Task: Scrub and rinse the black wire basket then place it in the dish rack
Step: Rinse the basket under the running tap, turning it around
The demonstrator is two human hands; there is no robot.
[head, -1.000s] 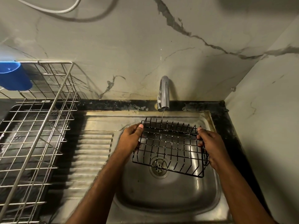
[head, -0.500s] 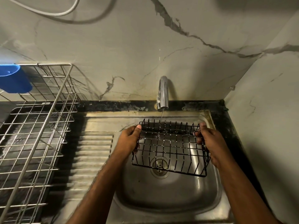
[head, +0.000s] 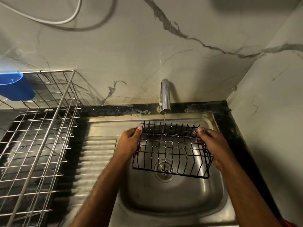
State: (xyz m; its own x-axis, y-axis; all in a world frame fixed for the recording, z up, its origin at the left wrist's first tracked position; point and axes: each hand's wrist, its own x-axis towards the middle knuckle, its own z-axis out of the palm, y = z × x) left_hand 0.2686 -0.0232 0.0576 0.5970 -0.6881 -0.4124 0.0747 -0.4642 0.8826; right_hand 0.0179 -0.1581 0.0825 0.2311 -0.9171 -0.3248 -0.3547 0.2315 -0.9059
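Head view shows the left hand (head: 129,142) and right hand (head: 211,145) gripping the short ends of the black wire basket (head: 172,149) under the chrome tap's (head: 164,97) thin stream, over the steel sink (head: 172,202); it looks stiff, light and wet-slippery.

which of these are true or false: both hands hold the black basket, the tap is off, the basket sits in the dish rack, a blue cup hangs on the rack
1. Both the left hand and right hand hold the black wire basket. True.
2. The tap is off. False: a thin stream falls onto the basket.
3. The basket sits in the dish rack. False: it is held over the sink.
4. A blue cup hangs on the rack. True.
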